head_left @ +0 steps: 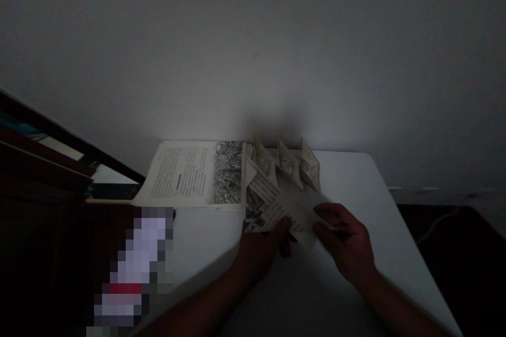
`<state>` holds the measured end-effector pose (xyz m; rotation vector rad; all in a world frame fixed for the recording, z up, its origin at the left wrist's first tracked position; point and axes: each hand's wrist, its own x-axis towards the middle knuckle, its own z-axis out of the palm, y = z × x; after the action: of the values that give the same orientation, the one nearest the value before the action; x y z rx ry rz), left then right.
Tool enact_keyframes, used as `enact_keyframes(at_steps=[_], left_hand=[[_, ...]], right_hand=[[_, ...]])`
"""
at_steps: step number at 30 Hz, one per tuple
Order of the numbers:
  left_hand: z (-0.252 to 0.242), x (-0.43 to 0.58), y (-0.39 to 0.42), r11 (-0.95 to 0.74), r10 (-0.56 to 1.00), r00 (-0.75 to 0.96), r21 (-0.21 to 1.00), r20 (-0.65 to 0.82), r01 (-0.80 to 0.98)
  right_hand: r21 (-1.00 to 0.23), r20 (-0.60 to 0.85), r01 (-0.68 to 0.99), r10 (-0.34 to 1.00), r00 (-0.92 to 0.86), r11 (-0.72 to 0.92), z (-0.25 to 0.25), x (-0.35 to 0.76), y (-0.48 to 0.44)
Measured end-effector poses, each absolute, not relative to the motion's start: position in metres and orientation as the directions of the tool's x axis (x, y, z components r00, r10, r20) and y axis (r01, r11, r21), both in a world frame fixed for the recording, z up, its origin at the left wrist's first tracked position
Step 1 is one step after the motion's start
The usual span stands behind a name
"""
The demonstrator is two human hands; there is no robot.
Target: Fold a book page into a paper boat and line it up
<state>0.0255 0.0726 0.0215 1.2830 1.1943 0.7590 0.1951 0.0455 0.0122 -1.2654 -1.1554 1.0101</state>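
Observation:
A partly folded sheet of printed paper [269, 205] is held above the front part of the white table. My left hand [263, 247] is closed on its lower edge, with the thumb on top and the other fingers mostly hidden underneath. At the sheet's pale right side, my right hand [348, 239] pinches a flap between thumb and fingers; that part is dim and slightly blurred. Just beyond the sheet stand three folded paper boats [309, 164] in a row, the nearer ends of two partly covered by it.
An open book [182, 174] with printed text and a dark picture lies at the table's back left. The white table [356, 174] meets a grey wall [253, 52]. A pixelated, blurred-out object [138, 258] is at the left edge. A cable [438, 224] runs at the right.

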Motion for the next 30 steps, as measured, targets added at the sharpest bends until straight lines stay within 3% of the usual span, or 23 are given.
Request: enact_keyframes(at_steps=[4, 9, 13, 18, 25, 30], left_hand=[[0.027, 0.020, 0.079, 0.184, 0.966, 0.153, 0.969, -0.210, 0.167], [0.030, 0.019, 0.080, 0.182, 0.973, 0.111, 0.971, -0.200, 0.153], [0.029, 0.020, 0.078, 0.151, 0.968, 0.171, 0.969, -0.185, 0.194], [0.024, 0.022, 0.076, 0.128, 0.958, 0.230, 0.972, -0.173, 0.198], [0.025, 0.025, 0.072, 0.190, 0.941, 0.248, 0.965, -0.231, 0.180], [0.022, 0.026, 0.068, 0.155, 0.944, 0.259, 0.968, -0.204, 0.199]], right_hand=[[-0.949, 0.314, 0.038, 0.936, 0.161, 0.312, 0.009, 0.202, 0.042], [-0.736, 0.560, 0.387, 0.820, -0.115, 0.556, 0.008, 0.206, 0.043], [-0.577, 0.609, 0.585, 0.777, -0.158, 0.571, 0.012, 0.203, 0.045], [-0.650, 0.544, 0.558, 0.828, -0.132, 0.516, 0.014, 0.198, 0.047], [-0.847, 0.367, 0.441, 0.927, 0.080, 0.297, 0.013, 0.193, 0.046], [-0.888, 0.305, 0.403, 0.939, 0.159, 0.220, 0.016, 0.189, 0.042]])
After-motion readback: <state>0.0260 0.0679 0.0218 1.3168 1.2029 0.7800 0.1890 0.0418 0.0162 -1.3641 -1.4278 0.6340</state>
